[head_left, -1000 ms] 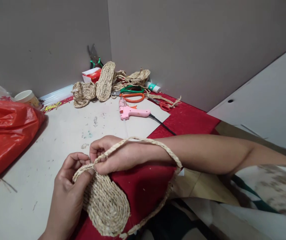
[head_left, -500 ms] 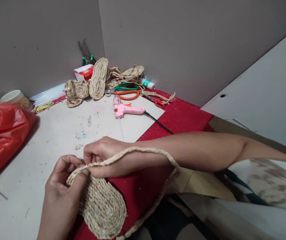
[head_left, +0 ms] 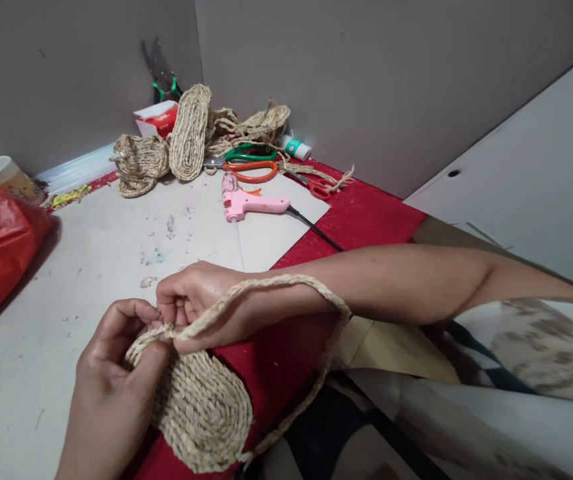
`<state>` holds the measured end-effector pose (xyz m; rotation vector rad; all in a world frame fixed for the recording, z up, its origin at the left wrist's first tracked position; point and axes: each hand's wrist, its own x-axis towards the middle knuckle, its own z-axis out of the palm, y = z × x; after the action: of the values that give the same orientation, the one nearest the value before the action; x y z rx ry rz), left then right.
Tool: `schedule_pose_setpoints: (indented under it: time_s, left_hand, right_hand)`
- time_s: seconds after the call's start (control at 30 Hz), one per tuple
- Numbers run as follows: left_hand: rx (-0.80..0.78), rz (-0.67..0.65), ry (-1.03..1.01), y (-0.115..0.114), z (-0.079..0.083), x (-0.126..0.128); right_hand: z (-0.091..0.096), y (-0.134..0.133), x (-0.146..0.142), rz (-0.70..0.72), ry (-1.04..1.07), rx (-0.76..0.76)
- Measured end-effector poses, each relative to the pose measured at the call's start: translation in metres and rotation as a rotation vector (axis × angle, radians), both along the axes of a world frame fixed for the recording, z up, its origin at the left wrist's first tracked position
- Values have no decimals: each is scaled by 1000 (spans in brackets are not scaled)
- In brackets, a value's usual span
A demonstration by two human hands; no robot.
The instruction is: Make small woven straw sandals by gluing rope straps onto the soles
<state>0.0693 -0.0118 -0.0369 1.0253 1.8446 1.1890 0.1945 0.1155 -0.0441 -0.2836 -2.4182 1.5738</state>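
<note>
Low in the view lies an oval coiled straw sole (head_left: 206, 407), made of braided rows. My left hand (head_left: 121, 373) pinches its upper left edge, thumb on the near face and fingers behind. Close beside it, my right hand (head_left: 201, 300) is closed on the loose straw braid (head_left: 261, 283) where it meets that edge. From there the braid runs over my right wrist, loops down past the forearm and comes back to the sole's lower end. My fingertips nearly touch each other, and the exact pinch point is partly covered.
A pink glue gun (head_left: 256, 203) with a black cord lies on the white board (head_left: 101, 267). Behind it are orange-and-green-handled scissors (head_left: 251, 170), red scissors (head_left: 319, 189), a finished-looking straw oval (head_left: 190, 133) and pliers (head_left: 163, 77). A red plastic bag (head_left: 1, 247) and cup (head_left: 3, 177) stand left.
The view has tilted slightly, so the background sits higher and further left. Both hands keep their hold; the braid near my right fingers is bent up a little more steeply.
</note>
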Motion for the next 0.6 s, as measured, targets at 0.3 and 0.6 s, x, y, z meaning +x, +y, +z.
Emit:
schedule_pose_setpoints:
  time_s: [0.3, 0.6]
  left_hand:
    - [50, 47, 29, 3, 2, 2]
    - [-13, 235, -131, -1, 12, 7]
  right_hand:
    - [0, 0, -4, -72, 17, 299]
    - [9, 0, -1, -85, 79, 90]
